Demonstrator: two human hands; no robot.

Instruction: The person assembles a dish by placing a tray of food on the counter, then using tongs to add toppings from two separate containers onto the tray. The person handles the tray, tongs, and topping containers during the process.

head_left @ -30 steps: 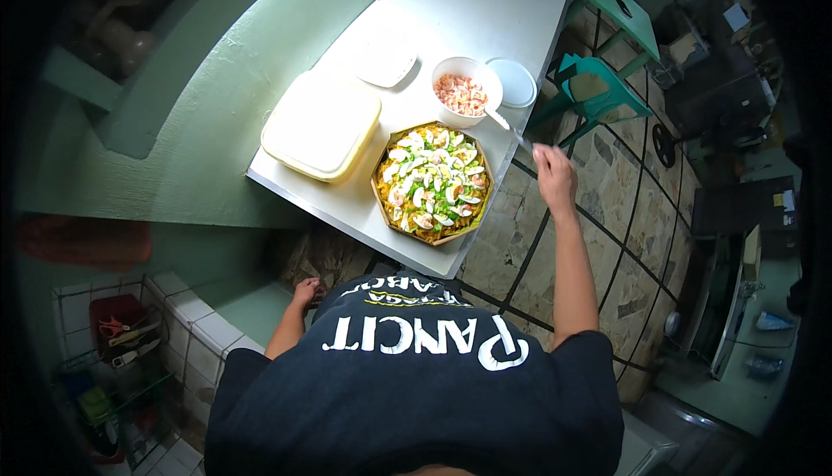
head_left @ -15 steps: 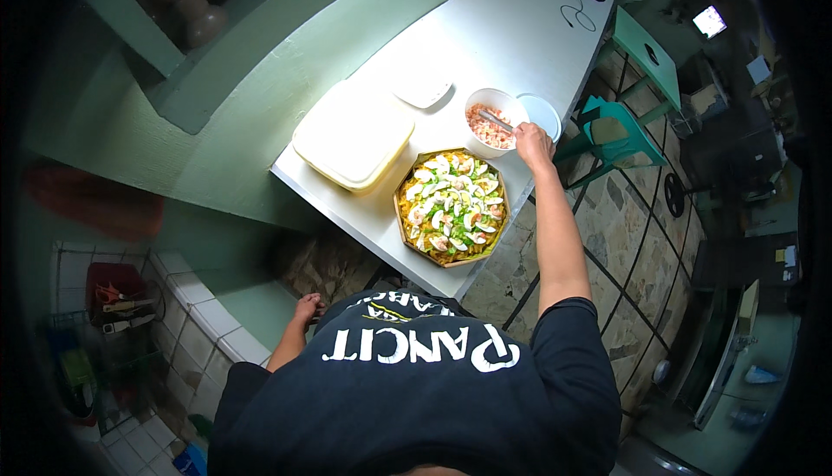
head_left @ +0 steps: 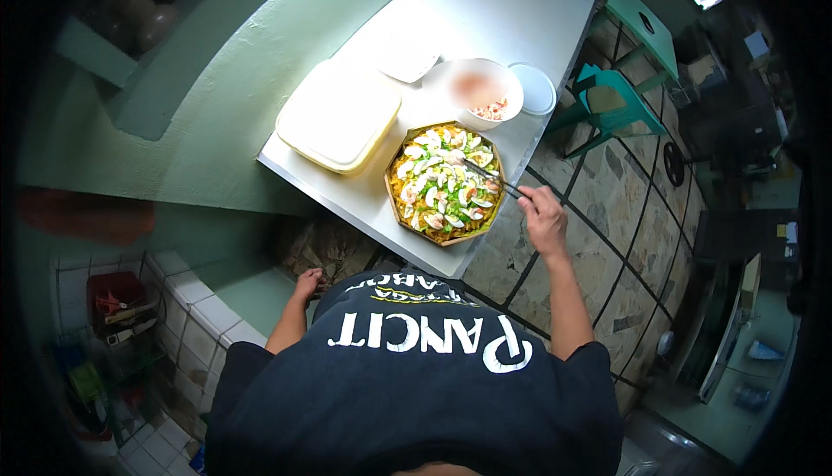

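My right hand [head_left: 546, 218] grips dark tongs [head_left: 498, 180], reaching in from the right. Their tips touch the topping of a noodle dish [head_left: 442, 203] in an octagonal tray [head_left: 392, 207]. Egg slices, chopped greens and a few pinkish pieces lie over the yellow noodles; any piece between the tips is too small to make out. Behind the dish stands a white bowl [head_left: 515, 95] of small pink-and-white pieces, possibly shrimp, partly blurred. My left hand [head_left: 308, 283] hangs low beside my shirt, away from the table, fingers loosely apart and seemingly holding nothing.
A large cream lidded container [head_left: 338, 116] sits left of the dish on the white table [head_left: 485, 8]. Near the bowl lie a pale round lid [head_left: 532, 88] and a white dish [head_left: 407, 62]. A green wall borders the left; a green chair [head_left: 611, 108] stands right.
My right hand has moved from the bowl's rim toward me, bringing the tongs over the noodle dish. My left hand stays low at my side. The view has shifted slightly.
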